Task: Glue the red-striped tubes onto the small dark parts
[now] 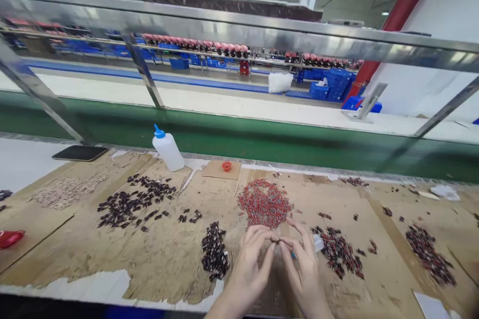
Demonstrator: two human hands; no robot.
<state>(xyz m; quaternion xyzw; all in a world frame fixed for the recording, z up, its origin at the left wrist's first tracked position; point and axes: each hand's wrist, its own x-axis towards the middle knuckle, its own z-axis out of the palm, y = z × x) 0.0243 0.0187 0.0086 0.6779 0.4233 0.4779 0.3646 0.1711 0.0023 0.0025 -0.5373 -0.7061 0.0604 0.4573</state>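
A small dark part (pixel 275 239) is held in the air above the near edge of the table, between the fingertips of two hands. The left hand (pixel 251 259) pinches it from one side with thumb and forefinger, and the right hand (pixel 303 264) meets it from the other side in the same way. The hands are close together; whether their fingertips also touch each other, I cannot tell. The part is so small that, I think, only the tips can grip it without hiding it.

Just beyond the fingers lies a red pile (pixel 265 202) of small pieces. A black pile (pixel 214 251) is beside the left hand, and a dark and red pile (pixel 342 251) is beside the right hand. Probably they are placed so that each is within short reach, with gaps against mixing. A small clear thing (pixel 318 242) is partly hidden behind the right hand.

Farther out, a white bottle (pixel 168 150) with blue tip stands at the back, perhaps to be out of the way of the arms. Near it, a red cap (pixel 226 166) rests on a piece of card (pixel 209 173). The cardboard (pixel 168 254) under everything seems to protect the table.
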